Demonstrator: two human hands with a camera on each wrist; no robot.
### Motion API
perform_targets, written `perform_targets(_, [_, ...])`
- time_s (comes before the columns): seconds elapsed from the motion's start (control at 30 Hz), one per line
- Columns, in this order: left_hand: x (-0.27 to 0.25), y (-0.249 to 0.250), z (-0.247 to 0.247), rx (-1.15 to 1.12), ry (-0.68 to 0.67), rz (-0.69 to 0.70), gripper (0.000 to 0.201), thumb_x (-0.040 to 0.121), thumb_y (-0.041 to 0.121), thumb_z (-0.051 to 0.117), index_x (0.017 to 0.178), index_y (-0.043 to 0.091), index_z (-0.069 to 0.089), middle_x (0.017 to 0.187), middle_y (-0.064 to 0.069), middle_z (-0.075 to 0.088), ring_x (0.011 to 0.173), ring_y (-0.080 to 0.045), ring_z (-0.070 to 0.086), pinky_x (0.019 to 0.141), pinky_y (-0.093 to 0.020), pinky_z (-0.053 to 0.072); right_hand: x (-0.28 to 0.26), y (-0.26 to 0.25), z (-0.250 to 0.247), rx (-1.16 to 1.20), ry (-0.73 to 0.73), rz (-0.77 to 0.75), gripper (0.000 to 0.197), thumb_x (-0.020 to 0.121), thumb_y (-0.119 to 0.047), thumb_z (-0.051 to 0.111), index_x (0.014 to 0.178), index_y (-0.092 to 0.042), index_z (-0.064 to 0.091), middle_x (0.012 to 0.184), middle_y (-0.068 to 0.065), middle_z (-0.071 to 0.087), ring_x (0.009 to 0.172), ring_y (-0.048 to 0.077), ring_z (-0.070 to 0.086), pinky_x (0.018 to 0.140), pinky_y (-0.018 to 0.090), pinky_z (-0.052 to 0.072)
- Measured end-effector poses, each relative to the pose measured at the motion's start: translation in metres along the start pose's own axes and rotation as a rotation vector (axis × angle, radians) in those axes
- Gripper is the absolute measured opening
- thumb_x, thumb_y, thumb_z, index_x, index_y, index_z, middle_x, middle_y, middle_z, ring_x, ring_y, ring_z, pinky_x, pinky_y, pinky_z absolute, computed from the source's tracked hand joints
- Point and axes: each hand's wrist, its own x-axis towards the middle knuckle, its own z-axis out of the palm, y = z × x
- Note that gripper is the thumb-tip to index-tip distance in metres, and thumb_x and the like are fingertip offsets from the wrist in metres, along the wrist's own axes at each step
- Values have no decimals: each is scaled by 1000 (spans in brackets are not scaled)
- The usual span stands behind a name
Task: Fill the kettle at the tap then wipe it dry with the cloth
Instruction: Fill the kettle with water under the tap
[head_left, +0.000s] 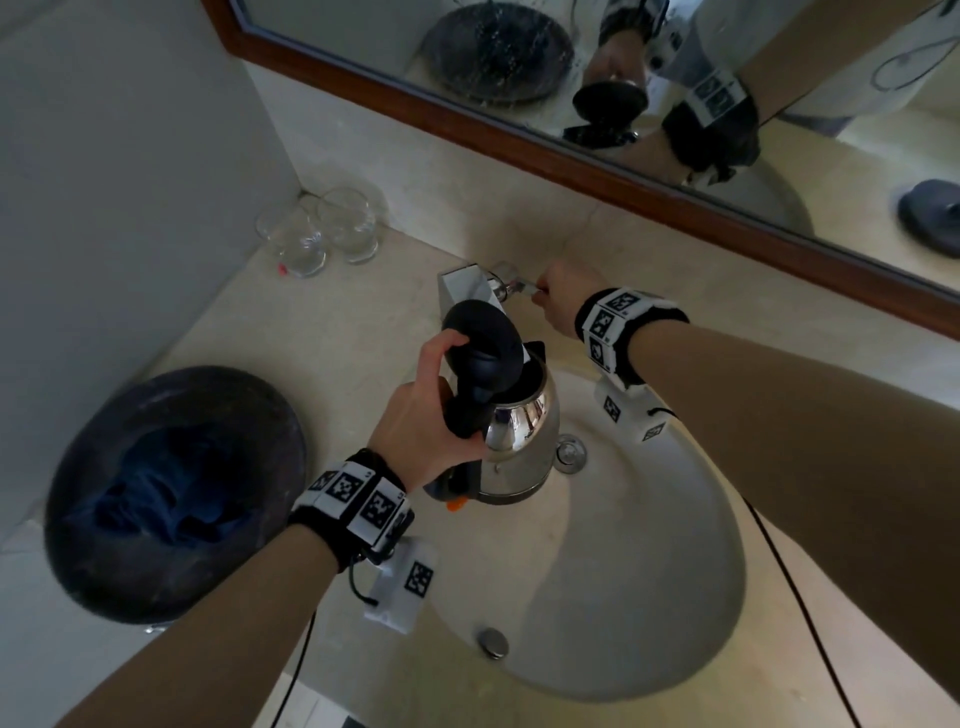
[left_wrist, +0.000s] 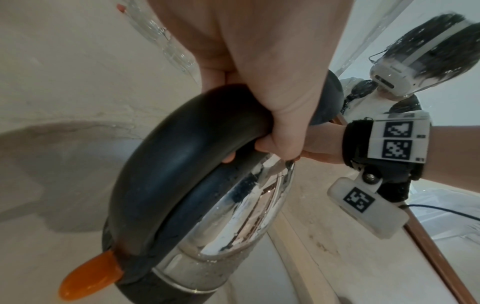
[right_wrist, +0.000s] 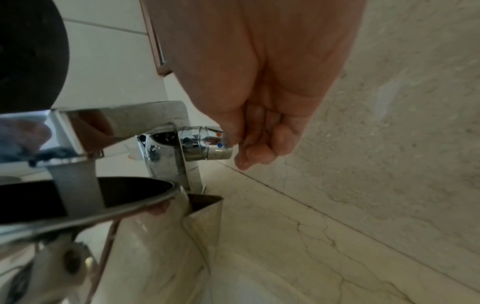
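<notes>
Beige marble counter (head_left: 363, 332) surrounds an oval sink (head_left: 649, 597) below a wood-framed mirror (head_left: 571, 156). At 12 o'clock of the basin stands the chrome tap (head_left: 462, 283), water running from its spout into the steel kettle (head_left: 524, 436), whose lid is raised. The left hand (head_left: 421, 415) clenches the kettle's black handle (left_wrist: 182, 156), holding it over the basin. The right hand (head_left: 561, 299) pinches the tap lever (right_wrist: 205, 144). At 9 o'clock, a dark bowl (head_left: 104, 545) holds the blue cloth (head_left: 161, 488); at 11 o'clock, two glasses (head_left: 322, 234).
</notes>
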Motion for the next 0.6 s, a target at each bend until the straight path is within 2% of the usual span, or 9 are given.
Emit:
perform_targets(0.07, [1,1,1,-1,-3,6,95,61,17,80,131,44,21,77,-10,69,63,-23,69,62,-46,60,0,0,-2,-10,-8,-11,27,99,-19,49,105,1,67,81,12,56,76,25,52,67,28,38])
perform_targets(0.27, [4,0,2,-4,22,32,95,62,18,80,129,48,19,77,-10,70,64,-24,69,62,-46,59,1,-1,-3,-27,-17,-20,25,98,-17,51,105,0,67,87,16,60,81,29,57,69,28,39])
perform_targets(0.43, [5,0,-1,9,7,44,94,61,19,79,131,43,21,75,-8,69,62,-23,68,61,-45,59,2,-1,-4,-33,-16,-20,25,98,-18,51,105,0,67,84,12,57,78,26,54,68,29,41])
perform_targets(0.6, [4,0,-2,-8,20,41,94,60,18,80,129,46,21,79,-10,70,66,-24,68,62,-45,59,2,0,-1,-6,-5,-11,27,99,-21,50,104,-1,67,83,12,57,77,27,53,68,30,40])
